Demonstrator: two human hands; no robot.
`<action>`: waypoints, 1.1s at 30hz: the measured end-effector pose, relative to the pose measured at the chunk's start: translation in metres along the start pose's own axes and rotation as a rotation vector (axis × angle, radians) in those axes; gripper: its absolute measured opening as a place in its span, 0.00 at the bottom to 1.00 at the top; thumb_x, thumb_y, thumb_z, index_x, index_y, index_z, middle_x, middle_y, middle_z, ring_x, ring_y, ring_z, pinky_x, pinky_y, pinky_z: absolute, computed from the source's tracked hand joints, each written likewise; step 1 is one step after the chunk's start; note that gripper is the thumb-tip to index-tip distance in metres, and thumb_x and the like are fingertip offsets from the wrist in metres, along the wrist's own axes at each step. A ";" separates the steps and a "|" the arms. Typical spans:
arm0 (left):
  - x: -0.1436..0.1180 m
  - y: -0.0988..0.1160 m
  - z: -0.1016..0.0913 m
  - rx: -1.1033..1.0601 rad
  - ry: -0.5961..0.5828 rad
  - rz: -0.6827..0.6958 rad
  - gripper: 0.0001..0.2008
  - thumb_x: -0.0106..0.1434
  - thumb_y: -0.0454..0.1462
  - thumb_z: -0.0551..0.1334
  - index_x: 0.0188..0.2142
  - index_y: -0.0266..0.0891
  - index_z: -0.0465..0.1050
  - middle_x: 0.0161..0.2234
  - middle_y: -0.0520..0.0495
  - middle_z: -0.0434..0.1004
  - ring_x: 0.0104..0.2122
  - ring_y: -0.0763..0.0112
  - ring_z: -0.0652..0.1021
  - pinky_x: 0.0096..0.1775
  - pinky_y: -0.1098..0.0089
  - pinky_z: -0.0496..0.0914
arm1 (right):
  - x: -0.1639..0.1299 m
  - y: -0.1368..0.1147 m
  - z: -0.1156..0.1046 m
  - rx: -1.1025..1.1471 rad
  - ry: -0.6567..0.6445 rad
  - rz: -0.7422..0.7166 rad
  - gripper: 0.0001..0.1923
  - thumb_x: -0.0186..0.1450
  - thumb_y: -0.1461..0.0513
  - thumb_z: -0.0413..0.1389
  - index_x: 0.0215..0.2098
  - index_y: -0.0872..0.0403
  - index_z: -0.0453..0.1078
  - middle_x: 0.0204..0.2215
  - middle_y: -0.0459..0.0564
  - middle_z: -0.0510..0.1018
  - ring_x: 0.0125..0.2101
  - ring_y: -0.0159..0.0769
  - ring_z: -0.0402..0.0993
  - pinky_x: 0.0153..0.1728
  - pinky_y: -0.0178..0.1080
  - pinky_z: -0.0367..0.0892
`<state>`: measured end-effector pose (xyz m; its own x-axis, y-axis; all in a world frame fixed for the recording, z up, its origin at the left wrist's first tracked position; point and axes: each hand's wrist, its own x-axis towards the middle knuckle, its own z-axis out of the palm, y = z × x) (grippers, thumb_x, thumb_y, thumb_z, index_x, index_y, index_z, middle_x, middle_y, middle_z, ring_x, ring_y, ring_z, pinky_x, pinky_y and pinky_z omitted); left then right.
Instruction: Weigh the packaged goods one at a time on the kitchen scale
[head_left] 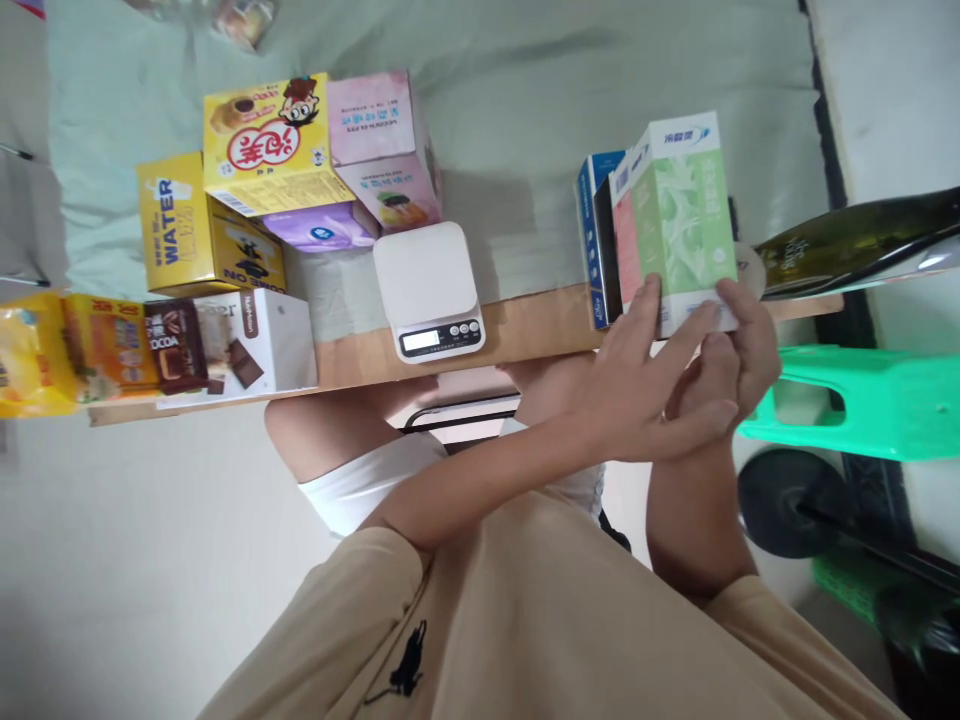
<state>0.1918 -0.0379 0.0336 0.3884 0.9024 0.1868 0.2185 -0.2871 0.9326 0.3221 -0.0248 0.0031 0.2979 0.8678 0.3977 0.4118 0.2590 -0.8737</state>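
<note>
A green-and-white box (691,215) stands upright at the front of a row of boxes on the right. My left hand (637,375) reaches across my body with its fingers stretched out and apart, the tips on the lower edge of this box. With bent fingers, my right hand (742,345) grips the box's lower right corner; its palm is partly hidden behind my left hand. Close behind the green box stand a pink-sided box (625,232) and a blue box (589,240). Left of them, a white digital kitchen scale (426,270) lies with nothing on its plate.
On the left stand a yellow box (266,140), a pink box (371,115), a yellow drink box (176,235), a purple pack (322,228), a white box (285,340) and several snack packs (112,345). A dark glass bottle (840,245) and a green stool (885,400) are at right.
</note>
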 end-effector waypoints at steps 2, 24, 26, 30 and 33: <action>0.001 -0.011 -0.001 -0.012 0.002 -0.013 0.46 0.70 0.59 0.52 0.76 0.50 0.28 0.80 0.41 0.24 0.79 0.45 0.37 0.76 0.40 0.48 | 0.001 0.002 0.006 0.159 0.017 -0.080 0.28 0.67 0.52 0.55 0.65 0.43 0.71 0.66 0.51 0.72 0.70 0.56 0.67 0.70 0.66 0.62; 0.020 -0.031 0.011 -0.153 -0.020 -0.171 0.47 0.74 0.57 0.46 0.76 0.39 0.18 0.80 0.42 0.26 0.79 0.56 0.33 0.80 0.56 0.36 | 0.013 0.029 0.034 0.176 0.027 -0.087 0.42 0.61 0.38 0.51 0.67 0.48 0.53 0.68 0.62 0.58 0.70 0.59 0.59 0.67 0.65 0.64; 0.019 -0.037 0.009 -0.157 -0.036 -0.143 0.48 0.73 0.58 0.46 0.76 0.42 0.16 0.80 0.46 0.24 0.79 0.59 0.33 0.80 0.59 0.36 | 0.013 0.034 0.035 0.248 0.007 -0.084 0.43 0.60 0.40 0.53 0.67 0.47 0.53 0.68 0.61 0.59 0.71 0.59 0.59 0.67 0.64 0.65; 0.019 -0.053 0.008 -0.169 -0.048 -0.073 0.45 0.74 0.57 0.46 0.76 0.49 0.14 0.80 0.54 0.21 0.79 0.65 0.31 0.80 0.63 0.36 | 0.014 0.046 0.038 0.402 0.003 -0.034 0.43 0.58 0.42 0.56 0.67 0.45 0.54 0.71 0.59 0.58 0.73 0.57 0.58 0.65 0.61 0.67; 0.019 -0.059 0.009 -0.203 -0.033 -0.055 0.44 0.75 0.57 0.44 0.76 0.45 0.17 0.80 0.51 0.22 0.78 0.62 0.31 0.80 0.60 0.36 | 0.015 0.057 0.038 0.432 0.014 0.025 0.44 0.57 0.42 0.56 0.67 0.47 0.54 0.72 0.60 0.57 0.72 0.57 0.60 0.64 0.60 0.70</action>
<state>0.1941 -0.0064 -0.0205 0.4108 0.9029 0.1264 0.0567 -0.1637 0.9849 0.3170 0.0189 -0.0511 0.3158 0.8710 0.3764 0.0069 0.3946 -0.9188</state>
